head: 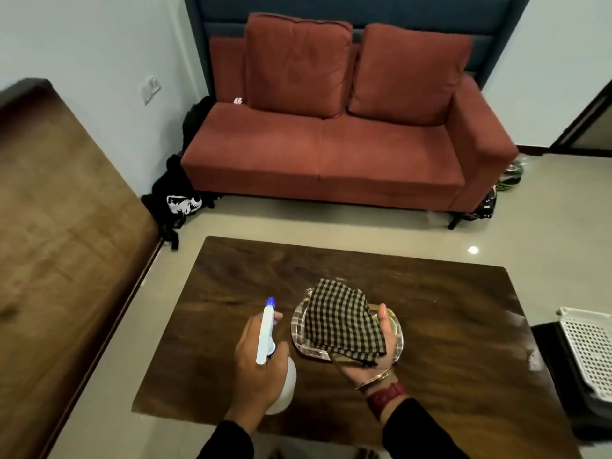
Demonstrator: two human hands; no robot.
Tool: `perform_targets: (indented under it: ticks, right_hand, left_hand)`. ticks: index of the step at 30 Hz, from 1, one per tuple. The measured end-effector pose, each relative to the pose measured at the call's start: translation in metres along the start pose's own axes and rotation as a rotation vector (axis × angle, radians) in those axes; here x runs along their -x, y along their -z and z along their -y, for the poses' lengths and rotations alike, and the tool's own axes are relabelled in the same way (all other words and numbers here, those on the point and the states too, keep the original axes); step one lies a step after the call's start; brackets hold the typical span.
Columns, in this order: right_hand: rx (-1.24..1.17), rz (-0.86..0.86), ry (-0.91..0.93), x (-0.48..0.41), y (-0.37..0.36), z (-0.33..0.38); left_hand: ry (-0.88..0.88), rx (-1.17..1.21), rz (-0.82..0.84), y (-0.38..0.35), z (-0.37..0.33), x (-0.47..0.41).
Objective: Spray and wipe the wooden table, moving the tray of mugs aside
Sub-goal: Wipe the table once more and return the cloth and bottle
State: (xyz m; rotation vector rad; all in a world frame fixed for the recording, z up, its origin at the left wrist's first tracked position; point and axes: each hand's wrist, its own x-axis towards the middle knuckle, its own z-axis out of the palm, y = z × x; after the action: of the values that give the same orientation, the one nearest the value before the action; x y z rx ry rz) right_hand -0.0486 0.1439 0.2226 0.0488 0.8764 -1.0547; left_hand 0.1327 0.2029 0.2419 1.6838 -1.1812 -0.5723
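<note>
Gripping a white plastic spray bottle with a blue nozzle tip (267,332) in the left hand (258,362), fingers wrapped tight around its neck, nozzle pointing forward over the dark wooden table (447,326). Holding a brown-and-black checked cloth (341,318) on the upturned right hand (374,352), thumb pinching its edge. Hovering directly above the shiny tray (298,329) lying mid-table, mugs mostly hidden beneath the cloth.

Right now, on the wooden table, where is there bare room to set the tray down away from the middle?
The wooden table is bare on its far strip toward the sofa, on its right half toward the white basket, and at its far left corner. The middle is crowded: the tray sits there under the checked cloth, with the left hand holding the spray bottle beside it.
</note>
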Motion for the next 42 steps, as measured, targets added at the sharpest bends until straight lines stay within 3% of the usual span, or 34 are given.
perform_targets:
  ticks: [9,19,26,33,42]
  right_hand:
    - [-0.17,0.107,-0.009,0.039,0.006,0.042]
    - [-0.27,0.085,0.138,0.088,0.09,0.131]
    - [-0.341,0.003,0.22,0.122,0.219,0.259]
    - [-0.43,-0.125,0.297,0.159,0.384,0.421]
    - [-0.524,-0.239,0.173,0.117,0.521,0.495]
  left_hand:
    - [-0.079,0.009,0.119,-0.019,-0.057,-0.004]
    - [-0.182,0.047,0.337,-0.119,-0.122,0.024]
    - [-0.261,0.088,0.402,-0.266,-0.19,0.091]
    - [-0.177,0.067,0.48,-0.452,-0.262,0.186]
    - [-0.27,0.052,0.505,-0.606,-0.291,0.239]
